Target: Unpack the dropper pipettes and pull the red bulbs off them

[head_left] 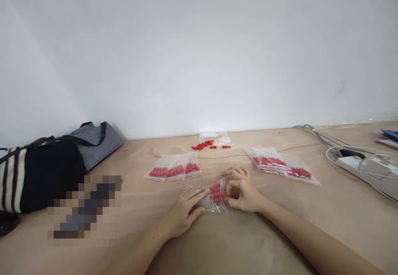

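Observation:
A clear zip-lock bag (220,206) with several small red pieces (217,192) inside lies on the table in front of me. My left hand (188,208) rests on the bag's left part, its fingers stretched out flat and the thumb apart. At the bag's right edge, by the red zip line, my right hand (244,190) pinches with thumb and forefinger while its other fingers stay spread. The pinched edge is partly hidden by the fingertips. Behind my hands lie loose red tapered pieces (203,145).
Filled bags fan out at left (175,167) and right (280,163). More clear bags (214,137) lie near the wall. A black bag (52,175) and a pixelated dark object (88,208) are on the left. On the right are a power strip (373,171) and cables (323,136).

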Motion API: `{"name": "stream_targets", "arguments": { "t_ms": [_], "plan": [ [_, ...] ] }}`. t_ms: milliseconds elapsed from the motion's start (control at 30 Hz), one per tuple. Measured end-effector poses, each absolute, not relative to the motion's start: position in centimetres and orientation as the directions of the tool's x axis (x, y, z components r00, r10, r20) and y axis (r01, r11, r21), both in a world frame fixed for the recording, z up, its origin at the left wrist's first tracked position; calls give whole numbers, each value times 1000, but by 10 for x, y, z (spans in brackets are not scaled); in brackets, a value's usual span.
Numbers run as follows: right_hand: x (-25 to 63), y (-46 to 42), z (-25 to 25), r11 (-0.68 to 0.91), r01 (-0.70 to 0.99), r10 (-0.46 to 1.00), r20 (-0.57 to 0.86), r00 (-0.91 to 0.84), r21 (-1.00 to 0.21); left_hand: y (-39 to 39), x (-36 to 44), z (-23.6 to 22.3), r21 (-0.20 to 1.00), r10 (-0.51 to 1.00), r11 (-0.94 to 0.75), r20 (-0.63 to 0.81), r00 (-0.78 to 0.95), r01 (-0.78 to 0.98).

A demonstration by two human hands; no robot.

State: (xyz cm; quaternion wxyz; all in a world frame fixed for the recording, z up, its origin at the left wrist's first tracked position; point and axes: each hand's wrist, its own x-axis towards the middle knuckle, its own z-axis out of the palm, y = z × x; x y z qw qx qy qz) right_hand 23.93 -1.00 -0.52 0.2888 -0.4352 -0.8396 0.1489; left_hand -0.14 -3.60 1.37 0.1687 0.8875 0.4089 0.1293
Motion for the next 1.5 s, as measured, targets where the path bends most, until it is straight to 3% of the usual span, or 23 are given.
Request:
{"name": "stream_targets", "arguments": {
  "t_ms": [200,400,1000,1500],
  "plan": [
    [235,-11,-6,577,640,815,316,-485,-507,-34,-2,13,375,771,-608,71,633,700],
    [232,-13,-1,610,639,792,374,-482,-468,-34,-4,11,381,774,-608,89,627,697],
    [246,-15,5,653,565,742,278,-610,-505,-34,-5,13,402,797,-573,67,601,714],
    [273,-8,7,545,613,816,195,-544,-572,-33,-14,15,413,814,-545,53,578,729]
  ]
}}
